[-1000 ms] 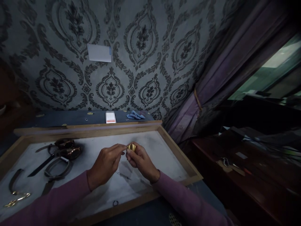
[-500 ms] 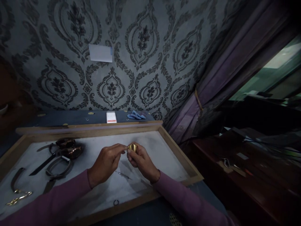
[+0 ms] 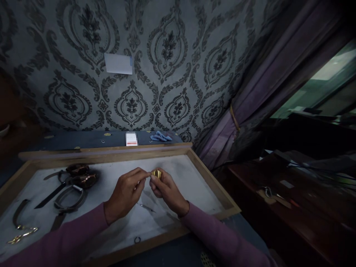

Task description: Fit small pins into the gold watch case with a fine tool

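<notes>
Between my hands, above the tray, is a small shiny gold-coloured metal piece (image 3: 157, 173); its exact kind does not show. My right hand (image 3: 168, 189) grips it, thumb in front and fingers curled behind. My left hand (image 3: 126, 191) reaches in from the side, fingers drawn together, with the tips on the piece's left edge. Whether anything tiny sits between those tips is too small to tell. Below the hands a thin pointed metal tool (image 3: 146, 207) lies on the tray's white floor. A small dark open ring (image 3: 137, 240) is nearer the front rim.
The wooden-rimmed tray (image 3: 213, 181) also holds dark straps (image 3: 69, 200), glossy brown rounded items (image 3: 88, 179) and a strap with gold-coloured metal (image 3: 23, 235). Behind it are a phone-like white screen (image 3: 131, 138) and a blue cloth (image 3: 160, 136). A reddish side table (image 3: 250, 178) stands right.
The left hand's fingers have shifted slightly at the gold-coloured piece, and the piece has turned a little in my right hand. Nothing else has visibly moved.
</notes>
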The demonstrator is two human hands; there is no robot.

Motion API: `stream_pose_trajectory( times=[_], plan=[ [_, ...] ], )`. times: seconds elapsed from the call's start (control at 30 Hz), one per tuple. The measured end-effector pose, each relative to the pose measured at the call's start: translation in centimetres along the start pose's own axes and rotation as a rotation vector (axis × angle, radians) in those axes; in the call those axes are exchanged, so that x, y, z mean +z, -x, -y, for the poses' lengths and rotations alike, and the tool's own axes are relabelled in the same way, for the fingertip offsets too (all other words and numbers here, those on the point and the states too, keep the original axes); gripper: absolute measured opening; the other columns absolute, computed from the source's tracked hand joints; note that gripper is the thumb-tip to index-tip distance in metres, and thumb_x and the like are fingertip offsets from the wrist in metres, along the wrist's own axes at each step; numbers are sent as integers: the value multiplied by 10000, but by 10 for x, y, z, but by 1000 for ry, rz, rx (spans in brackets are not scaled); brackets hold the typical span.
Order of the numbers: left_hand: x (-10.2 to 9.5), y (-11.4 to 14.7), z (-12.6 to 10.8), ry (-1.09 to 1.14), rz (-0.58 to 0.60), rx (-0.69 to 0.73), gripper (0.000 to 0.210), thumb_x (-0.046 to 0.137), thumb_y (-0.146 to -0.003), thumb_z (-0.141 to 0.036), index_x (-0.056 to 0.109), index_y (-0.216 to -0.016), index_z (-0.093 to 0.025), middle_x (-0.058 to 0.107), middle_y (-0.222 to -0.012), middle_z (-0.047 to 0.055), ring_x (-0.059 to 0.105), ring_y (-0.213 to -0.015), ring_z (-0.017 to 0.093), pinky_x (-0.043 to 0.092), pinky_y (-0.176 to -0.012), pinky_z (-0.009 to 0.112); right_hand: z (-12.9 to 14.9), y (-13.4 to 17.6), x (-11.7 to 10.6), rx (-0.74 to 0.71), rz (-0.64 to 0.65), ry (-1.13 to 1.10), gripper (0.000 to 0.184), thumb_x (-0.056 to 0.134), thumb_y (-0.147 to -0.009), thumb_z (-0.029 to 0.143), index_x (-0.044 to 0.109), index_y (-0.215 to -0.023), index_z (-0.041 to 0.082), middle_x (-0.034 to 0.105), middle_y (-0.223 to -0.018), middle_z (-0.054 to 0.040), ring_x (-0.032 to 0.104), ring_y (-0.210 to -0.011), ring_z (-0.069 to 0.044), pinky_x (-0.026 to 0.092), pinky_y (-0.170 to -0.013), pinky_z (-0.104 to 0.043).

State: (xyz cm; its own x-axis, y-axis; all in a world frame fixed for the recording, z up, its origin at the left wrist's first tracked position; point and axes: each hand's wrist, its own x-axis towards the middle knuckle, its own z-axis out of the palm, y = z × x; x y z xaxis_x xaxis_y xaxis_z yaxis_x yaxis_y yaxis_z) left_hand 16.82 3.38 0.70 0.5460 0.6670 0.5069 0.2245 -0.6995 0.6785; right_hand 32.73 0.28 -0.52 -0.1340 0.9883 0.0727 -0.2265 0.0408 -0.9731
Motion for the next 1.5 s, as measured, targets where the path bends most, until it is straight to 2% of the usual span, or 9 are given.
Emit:
stream_pose_trajectory(
  times=[0.27,0.4,0.53,0.6,0.77,0.87,1.2,1.5],
  plan=[
    [7,-5,3,78,-106,-108,178,549,-890,-175,726,-870,-177,621,-774,31,591,-722,143,409,-571,214,-5,0,1,-53,0,47,313,494,-925,494,436,-839,199,431,-645,64,302,-475,-59,207,-412,-195],
    [9,-8,4,101,-133,-117,171,573,-867,-158,719,-779,-163,627,-732,25,589,-692,135,415,-607,221,-6,0,2,-61,-8,49,300,485,-923,505,416,-963,215,425,-653,74,299,-479,-68,195,-417,-199],
    [10,-9,2,126,-151,-119,176,568,-853,-152,724,-774,-168,638,-739,29,593,-703,136,429,-631,223,-5,0,2,-72,-18,54,337,501,-912,497,431,-1063,205,425,-657,70,299,-485,-77,196,-419,-209],
    [11,-9,1,166,-156,-150,167,574,-837,-167,729,-773,-169,638,-739,32,592,-701,137,426,-587,208,-5,0,2,-81,-28,52,339,509,-906,494,450,-1062,199,415,-655,68,294,-486,-81,198,-419,-215],
    [13,-11,0,350,-177,-347,165,614,-778,-257,718,-706,-152,612,-697,32,565,-625,130,381,-420,158,-4,1,5,-86,-43,60,323,510,-905,491,471,-1025,194,396,-647,67,287,-485,-86,193,-421,-224],
    [15,-13,0,387,-190,-388,183,610,-757,-276,705,-680,-141,593,-652,23,536,-559,117,381,-374,150,-3,2,6,-95,-45,83,314,496,-913,493,475,-1004,193,376,-624,73,281,-481,-89,195,-428,-229],
    [15,-15,-3,453,-215,-453,158,627,-702,-261,667,-613,-136,585,-571,-4,501,-489,87,379,-369,137,-5,3,7,-134,-43,171,300,461,-938,478,481,-1002,186,393,-644,60,314,-509,-96,236,-452,-235],
    [19,-16,-2,579,-217,-554,171,646,-664,-294,642,-617,-130,588,-483,-13,512,-412,88,382,-345,150,-6,4,5,-110,-48,197,326,467,-925,510,485,-1015,198,405,-663,50,314,-511,-98,233,-434,-225]
  ],
)
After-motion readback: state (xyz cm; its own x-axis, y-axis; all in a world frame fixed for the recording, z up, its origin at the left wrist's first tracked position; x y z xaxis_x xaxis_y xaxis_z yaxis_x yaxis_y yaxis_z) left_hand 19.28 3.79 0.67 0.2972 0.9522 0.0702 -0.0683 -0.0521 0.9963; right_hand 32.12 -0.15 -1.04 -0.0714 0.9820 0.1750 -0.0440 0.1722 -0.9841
